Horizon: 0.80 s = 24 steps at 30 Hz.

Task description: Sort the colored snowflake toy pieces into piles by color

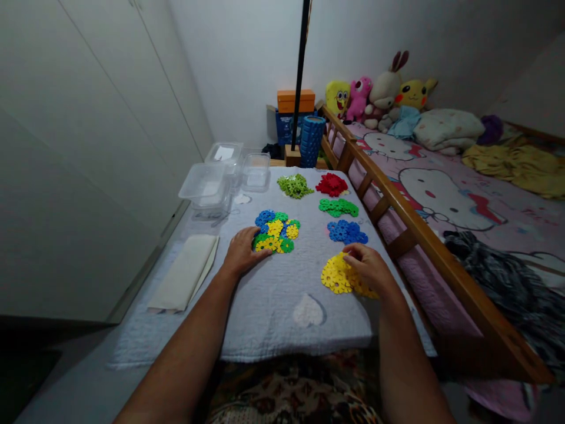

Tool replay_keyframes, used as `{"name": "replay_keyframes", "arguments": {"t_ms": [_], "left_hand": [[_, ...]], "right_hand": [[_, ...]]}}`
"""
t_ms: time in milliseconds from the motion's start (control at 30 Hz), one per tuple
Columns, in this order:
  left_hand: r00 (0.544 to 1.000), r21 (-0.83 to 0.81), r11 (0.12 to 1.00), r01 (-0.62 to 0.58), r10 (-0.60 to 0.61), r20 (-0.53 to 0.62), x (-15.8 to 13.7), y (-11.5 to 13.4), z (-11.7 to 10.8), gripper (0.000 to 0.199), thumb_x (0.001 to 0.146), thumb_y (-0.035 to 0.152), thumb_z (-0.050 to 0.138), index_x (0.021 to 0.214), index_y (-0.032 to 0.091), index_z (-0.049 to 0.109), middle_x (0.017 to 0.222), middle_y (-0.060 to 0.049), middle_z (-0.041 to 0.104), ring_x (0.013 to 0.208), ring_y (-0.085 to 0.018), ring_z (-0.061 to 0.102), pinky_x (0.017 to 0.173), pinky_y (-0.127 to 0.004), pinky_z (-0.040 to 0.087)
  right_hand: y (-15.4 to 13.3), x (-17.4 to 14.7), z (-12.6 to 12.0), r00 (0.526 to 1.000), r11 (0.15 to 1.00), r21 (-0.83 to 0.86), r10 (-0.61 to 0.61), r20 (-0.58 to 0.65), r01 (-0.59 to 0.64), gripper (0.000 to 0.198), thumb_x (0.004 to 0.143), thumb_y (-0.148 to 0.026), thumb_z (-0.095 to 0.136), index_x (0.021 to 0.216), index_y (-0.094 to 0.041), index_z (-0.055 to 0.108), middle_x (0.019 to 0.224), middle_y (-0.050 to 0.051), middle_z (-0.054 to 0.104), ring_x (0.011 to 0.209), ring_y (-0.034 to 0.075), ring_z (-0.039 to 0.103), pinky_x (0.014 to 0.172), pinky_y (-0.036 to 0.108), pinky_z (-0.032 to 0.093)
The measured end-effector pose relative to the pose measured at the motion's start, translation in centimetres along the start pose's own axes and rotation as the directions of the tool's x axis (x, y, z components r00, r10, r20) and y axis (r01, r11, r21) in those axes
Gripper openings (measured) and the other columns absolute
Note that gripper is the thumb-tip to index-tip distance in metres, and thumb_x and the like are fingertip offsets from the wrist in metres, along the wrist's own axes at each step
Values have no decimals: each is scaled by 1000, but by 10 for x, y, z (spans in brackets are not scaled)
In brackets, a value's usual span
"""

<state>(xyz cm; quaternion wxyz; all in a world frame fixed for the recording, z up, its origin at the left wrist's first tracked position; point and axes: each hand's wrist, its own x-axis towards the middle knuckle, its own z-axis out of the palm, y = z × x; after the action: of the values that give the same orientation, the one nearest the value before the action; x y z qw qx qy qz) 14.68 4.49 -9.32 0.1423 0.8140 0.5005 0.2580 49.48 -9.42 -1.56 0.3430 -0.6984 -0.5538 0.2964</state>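
My left hand [242, 252] rests on the left side of a mixed pile of flower-shaped plastic discs [274, 228] in yellow, blue and green. Its thumb is spread from the fingers, touching the pile's near edge. Over a heap of yellow discs [336, 274] at the right is my right hand [364, 263], fingers curled together at the tips. Whatever lies between them is lost against the yellow. Beyond that heap, sorted by colour, are blue discs [346, 231], green discs [339, 207], red pieces [332, 185] and light green pieces [295, 186].
Clear plastic containers [203, 182] stand at the table's back left, with a folded cream cloth [183, 274] nearer me. A wooden bed rail [397, 218] runs along the right side. Behind the table rise a black pole [300, 76] and a blue vase [312, 141].
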Motion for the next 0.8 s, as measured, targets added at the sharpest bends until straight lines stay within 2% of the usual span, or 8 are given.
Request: {"name": "replay_keyframes", "arguments": {"t_ms": [133,333,567,800], "left_hand": [[1000,-1,1000,7,-7,1,1,1,-1,72,74,56,76,133,23,53,138,-13,60,129,-33,54,112,-50,41],[1000,7,1000,7,-7,5,1,2,-2,73,73,55,76,133,21,53,138,-14,60,130,-33,54,112,-49,42],[1000,7,1000,11,-11,-1,1,0,0,72,73,55,76,133,21,54,138,-14,60,130,-34,54,111,-49,42],[1000,-4,1000,-2,2,-8,0,0,0,72,74,54,76,134,20,53,138,-14,60,129,-33,54,112,-49,42]], "right_hand": [[17,-16,-17,997,996,-57,69,23,-68,22,75,-38,61,86,-21,65,70,0,58,64,17,54,59,28,39],[25,-18,-11,995,995,-77,73,72,-67,23,75,-37,58,88,-20,65,71,-1,58,64,17,54,59,28,38],[20,-12,2,1000,961,-277,-19,15,22,14,74,-29,55,79,-20,65,79,3,63,75,19,57,70,30,41],[15,-9,1,992,919,-382,-120,-31,99,13,78,-24,57,86,-19,66,91,6,66,88,21,60,81,32,43]]}}
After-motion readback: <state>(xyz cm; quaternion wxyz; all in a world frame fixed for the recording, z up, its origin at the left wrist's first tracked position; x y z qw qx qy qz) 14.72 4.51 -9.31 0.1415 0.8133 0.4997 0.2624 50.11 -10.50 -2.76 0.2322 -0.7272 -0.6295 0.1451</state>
